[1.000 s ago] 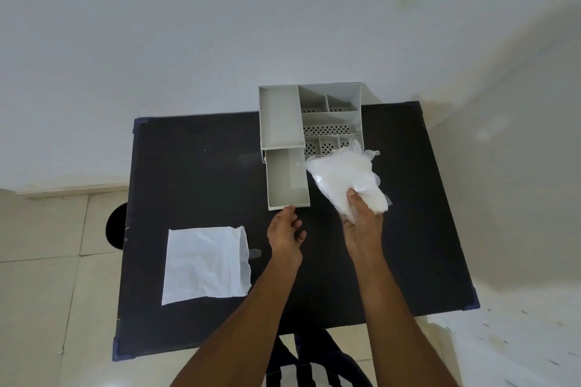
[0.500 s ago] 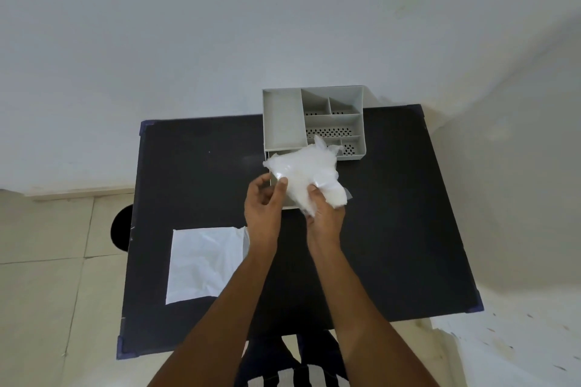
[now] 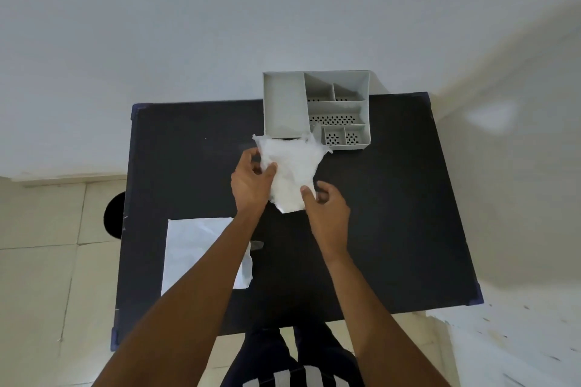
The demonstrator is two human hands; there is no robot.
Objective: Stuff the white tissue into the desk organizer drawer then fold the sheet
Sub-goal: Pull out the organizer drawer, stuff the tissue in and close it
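Observation:
A crumpled white tissue (image 3: 292, 171) is held up between both my hands, just in front of the grey desk organizer (image 3: 317, 107) at the table's back edge. My left hand (image 3: 251, 181) pinches its left side. My right hand (image 3: 325, 207) grips its lower right corner. The tissue and my hands hide the pulled-out drawer below the organizer. A flat white sheet (image 3: 195, 248) lies at the front left of the table, partly covered by my left forearm.
The black table (image 3: 393, 214) stands against a white wall, with another wall close on the right. Tiled floor and a round black object (image 3: 114, 214) lie to the left of the table.
My right hand carried the tissue leftward from the right of the drawer to over it. My left hand came up and took hold of its left side; the tissue is now spread wider.

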